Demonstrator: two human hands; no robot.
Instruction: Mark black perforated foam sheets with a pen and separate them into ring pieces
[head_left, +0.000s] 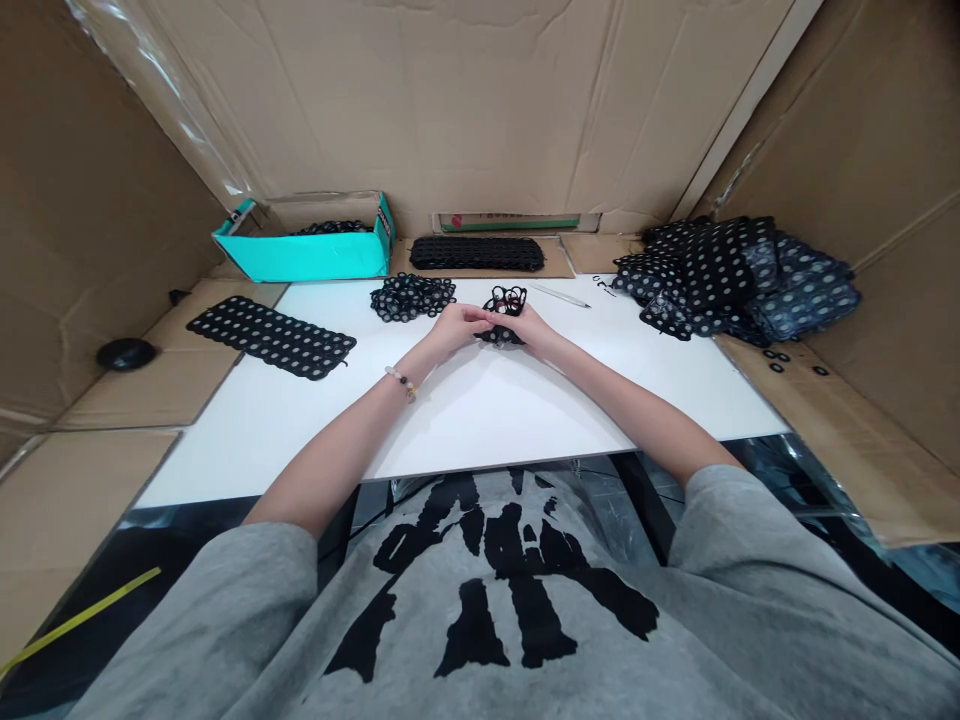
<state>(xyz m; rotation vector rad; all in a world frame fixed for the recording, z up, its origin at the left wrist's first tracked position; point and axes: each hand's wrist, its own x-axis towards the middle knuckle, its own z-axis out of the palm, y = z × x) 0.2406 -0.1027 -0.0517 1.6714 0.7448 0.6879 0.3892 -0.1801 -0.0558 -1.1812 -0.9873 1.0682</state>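
Note:
Both hands meet over the middle of the white table, closed on a small bunched piece of black ring sheet [501,334] with loose black rings [507,298] standing up from it. My left hand [459,326] pinches from the left side, a beaded bracelet on its wrist. On the right, my right hand [528,328] grips the same piece, and the fingertips of the two hands touch. A pile of black rings [412,297] lies just left of the hands. Further left rests a flat black sheet with rows of round holes [271,337].
An open turquoise box [307,257] with black rings inside stands at the back left. A stack of black strips [477,253] lies at the back. A white pen [561,296] is behind my right hand. Black holed sheets [720,275] are heaped at the right; cardboard walls [480,110] surround the table.

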